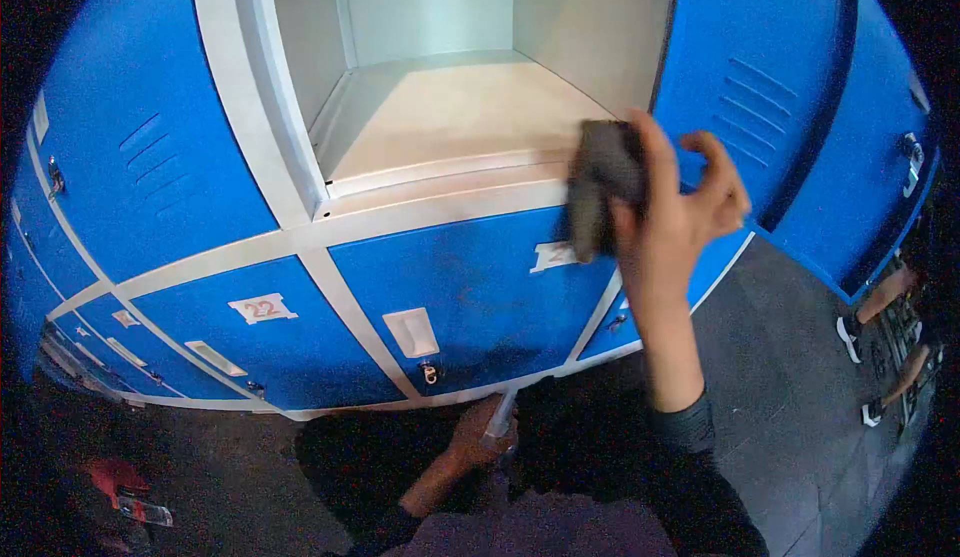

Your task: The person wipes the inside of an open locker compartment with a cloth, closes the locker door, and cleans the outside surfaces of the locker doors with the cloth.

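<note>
My right hand (670,222) is raised at the front edge of the open locker compartment (450,107), slightly blurred. Between its thumb and fingers is a bunched dark grey cloth (600,182), while some other fingers stay curled free of it. The cloth partly covers the number label (553,256) on the blue door below. Low down, close to my body, my left hand (475,437) is closed around a clear, bottle-like plastic thing (500,417); its lower part is hidden.
The compartment's blue door (755,77) stands swung out on the right. Closed blue lockers (150,107) line the left, with a handle (411,333) and a hanging lock (429,372) below. Another person's legs (890,292) show far right. A clear bottle (145,509) lies on the floor.
</note>
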`<act>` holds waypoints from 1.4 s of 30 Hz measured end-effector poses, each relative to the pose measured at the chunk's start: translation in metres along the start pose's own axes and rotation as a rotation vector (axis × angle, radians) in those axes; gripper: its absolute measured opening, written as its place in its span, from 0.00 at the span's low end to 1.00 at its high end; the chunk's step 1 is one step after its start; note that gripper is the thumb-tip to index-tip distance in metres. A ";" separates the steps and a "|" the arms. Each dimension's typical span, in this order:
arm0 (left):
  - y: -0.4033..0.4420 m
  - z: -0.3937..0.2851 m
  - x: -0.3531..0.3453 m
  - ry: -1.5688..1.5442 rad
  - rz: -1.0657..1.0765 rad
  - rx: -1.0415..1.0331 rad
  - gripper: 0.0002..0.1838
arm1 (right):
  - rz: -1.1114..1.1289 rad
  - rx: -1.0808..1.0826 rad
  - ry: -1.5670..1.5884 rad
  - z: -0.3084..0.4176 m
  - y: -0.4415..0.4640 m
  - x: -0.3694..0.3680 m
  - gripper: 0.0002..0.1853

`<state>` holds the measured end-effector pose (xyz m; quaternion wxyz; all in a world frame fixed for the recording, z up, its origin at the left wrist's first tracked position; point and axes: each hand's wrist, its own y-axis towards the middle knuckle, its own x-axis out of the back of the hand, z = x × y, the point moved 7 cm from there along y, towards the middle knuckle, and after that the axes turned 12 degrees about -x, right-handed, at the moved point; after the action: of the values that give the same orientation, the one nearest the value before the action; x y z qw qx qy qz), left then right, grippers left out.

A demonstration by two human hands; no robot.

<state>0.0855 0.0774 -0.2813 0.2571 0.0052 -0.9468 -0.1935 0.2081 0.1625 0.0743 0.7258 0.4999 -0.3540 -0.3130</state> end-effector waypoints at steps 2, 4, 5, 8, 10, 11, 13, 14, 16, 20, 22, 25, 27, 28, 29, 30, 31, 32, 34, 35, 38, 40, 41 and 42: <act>0.002 0.001 -0.001 0.031 -0.010 -0.008 0.19 | -0.028 -0.038 -0.104 -0.015 0.004 0.006 0.47; 0.003 0.002 0.001 0.004 -0.058 -0.049 0.20 | -0.005 -0.046 -0.086 -0.014 0.003 0.005 0.46; 0.004 0.009 -0.002 0.017 -0.035 -0.043 0.20 | 0.005 -0.048 -0.074 -0.013 0.002 0.004 0.46; 0.003 0.020 -0.003 0.007 0.004 -0.001 0.21 | 0.045 -0.046 -0.056 -0.004 0.006 0.003 0.44; 0.004 0.005 0.007 -0.059 0.017 0.051 0.21 | 0.091 0.008 0.019 0.014 0.004 0.000 0.43; 0.004 0.004 0.008 -0.057 0.021 0.063 0.21 | 0.114 0.034 0.056 0.026 0.001 -0.003 0.42; 0.003 0.001 0.006 -0.053 0.030 0.086 0.20 | 0.124 0.090 0.163 0.048 -0.008 -0.008 0.40; 0.003 0.001 0.004 -0.124 0.026 0.086 0.20 | 0.124 0.118 0.200 0.058 -0.014 -0.014 0.40; 0.001 0.003 0.002 -0.264 0.020 0.086 0.20 | 0.113 0.153 0.256 0.070 -0.021 -0.018 0.40; 0.000 0.001 0.003 -0.060 -0.078 -0.019 0.20 | 0.101 0.122 0.246 0.067 -0.017 -0.010 0.41; 0.001 0.000 0.005 0.000 0.026 0.031 0.20 | 0.095 0.082 0.160 0.048 -0.013 -0.007 0.44; 0.000 -0.007 0.007 0.030 -0.065 -0.101 0.20 | 0.041 -0.020 -0.016 0.004 -0.003 0.000 0.45; -0.001 0.002 0.002 -0.048 -0.052 -0.029 0.20 | 0.009 -0.032 -0.061 -0.010 -0.001 0.004 0.45; -0.001 0.006 -0.002 -0.088 -0.039 0.008 0.21 | -0.007 -0.041 -0.088 -0.015 -0.001 0.006 0.45; -0.002 0.010 -0.004 -0.019 -0.016 0.018 0.21 | 0.013 -0.052 -0.083 -0.016 0.000 0.007 0.45; -0.001 0.012 -0.006 0.051 0.007 0.028 0.21 | 0.031 -0.064 -0.078 -0.015 0.001 0.008 0.45; 0.000 0.015 -0.006 0.123 0.027 0.037 0.21 | 0.049 -0.075 -0.070 -0.013 0.003 0.008 0.46; 0.000 0.014 -0.005 0.075 0.001 0.008 0.22 | 0.065 -0.057 -0.050 -0.009 0.004 0.007 0.46; 0.001 0.006 0.001 -0.022 -0.052 -0.042 0.22 | 0.103 -0.021 -0.004 -0.001 0.006 0.005 0.47; 0.000 0.008 -0.001 -0.027 -0.040 -0.043 0.22 | 0.149 -0.006 0.028 0.007 0.006 0.003 0.47; 0.000 0.016 -0.006 0.000 0.006 -0.050 0.22 | 0.254 0.060 0.134 0.037 -0.001 -0.005 0.47; 0.002 0.017 -0.008 0.077 0.049 -0.059 0.21 | 0.222 0.132 0.208 0.057 -0.009 -0.012 0.46; 0.002 0.017 -0.008 0.033 0.047 -0.040 0.21 | 0.173 0.169 0.239 0.065 -0.014 -0.015 0.46; 0.001 0.014 -0.007 -0.011 0.043 -0.018 0.21 | 0.192 0.167 0.273 0.073 -0.017 -0.017 0.46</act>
<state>0.0844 0.0845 -0.2956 0.2562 -0.0187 -0.9463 -0.1963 0.1368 0.1348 0.0727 0.7496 0.5600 -0.3231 -0.1414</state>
